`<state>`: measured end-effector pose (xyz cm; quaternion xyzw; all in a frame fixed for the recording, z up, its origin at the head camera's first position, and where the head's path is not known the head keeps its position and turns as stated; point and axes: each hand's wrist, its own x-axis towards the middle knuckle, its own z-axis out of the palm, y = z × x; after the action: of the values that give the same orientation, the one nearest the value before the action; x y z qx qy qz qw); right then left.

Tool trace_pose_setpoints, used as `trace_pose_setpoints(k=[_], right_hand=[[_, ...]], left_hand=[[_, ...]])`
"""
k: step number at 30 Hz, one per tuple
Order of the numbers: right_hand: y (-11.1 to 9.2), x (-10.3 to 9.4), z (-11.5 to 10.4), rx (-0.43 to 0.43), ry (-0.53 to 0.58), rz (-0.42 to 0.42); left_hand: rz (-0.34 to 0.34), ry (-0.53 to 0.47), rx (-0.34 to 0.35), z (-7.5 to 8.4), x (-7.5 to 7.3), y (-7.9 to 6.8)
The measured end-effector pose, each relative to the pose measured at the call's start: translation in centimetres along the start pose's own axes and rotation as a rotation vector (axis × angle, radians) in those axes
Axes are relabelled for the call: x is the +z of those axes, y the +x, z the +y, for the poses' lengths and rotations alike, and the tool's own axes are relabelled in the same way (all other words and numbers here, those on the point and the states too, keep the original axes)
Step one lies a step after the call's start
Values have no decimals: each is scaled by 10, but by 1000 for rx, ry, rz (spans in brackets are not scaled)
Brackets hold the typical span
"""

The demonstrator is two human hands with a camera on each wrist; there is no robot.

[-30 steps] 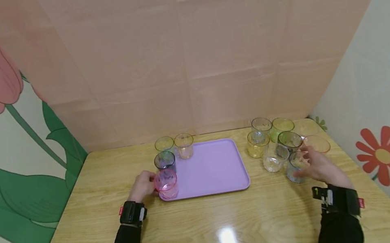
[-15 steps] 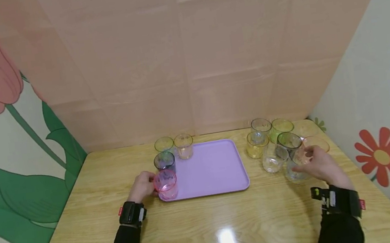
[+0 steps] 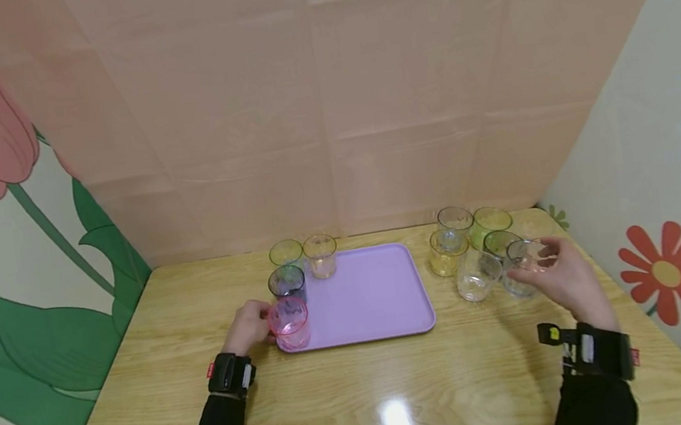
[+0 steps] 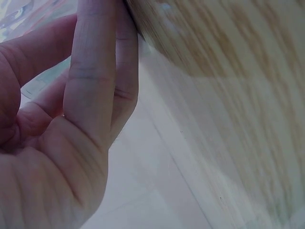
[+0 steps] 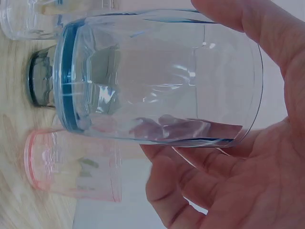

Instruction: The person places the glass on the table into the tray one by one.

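My right hand [image 3: 565,274] holds a clear glass with a bluish base [image 5: 157,81], thumb on one side and fingers on the other. In the right wrist view its base hangs above the table. Beyond it stand a smoky dark glass [image 5: 42,78] and a pale pink glass [image 5: 71,164]; my right hand covers the pale pink one in the head view. At the front left corner of the lilac tray [image 3: 372,302], my left hand [image 3: 249,327] grips a pink glass [image 3: 291,324] from its left side. Its fingertips are mostly hidden in the left wrist view.
Along the tray's left side stand a dark glass [image 3: 287,284], a green-rimmed glass [image 3: 286,252] and an amber glass [image 3: 322,261]. Right of the tray cluster a yellow glass [image 3: 448,259], a clear glass [image 3: 475,281], a green glass [image 3: 490,223] and others. Walls close off the back and right.
My right hand has risen slightly and moved a little away from me with the bluish glass, which has come up off the table. My left hand and the tray have stayed put.
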<state>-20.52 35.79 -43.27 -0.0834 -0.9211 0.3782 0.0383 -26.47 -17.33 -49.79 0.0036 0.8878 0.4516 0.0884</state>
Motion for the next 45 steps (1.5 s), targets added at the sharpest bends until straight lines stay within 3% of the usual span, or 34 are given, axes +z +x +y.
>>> trace_pose_setpoints(k=[15,23,29,40,45], right_hand=[[-1,1,-11,-14,137,98],[3,11,-22,-17,102,268],[8,22,-32,-15,161,339],[9,49,-61,-202,180,289],[12,62,-69,-275,239,265]], left_hand=[[-3,18,-13,1,0,0],[-16,37,-27,1,0,1],[-14,31,-21,0,-1,0],[-17,18,-30,3,-2,0],[-25,36,-40,3,-2,0]])
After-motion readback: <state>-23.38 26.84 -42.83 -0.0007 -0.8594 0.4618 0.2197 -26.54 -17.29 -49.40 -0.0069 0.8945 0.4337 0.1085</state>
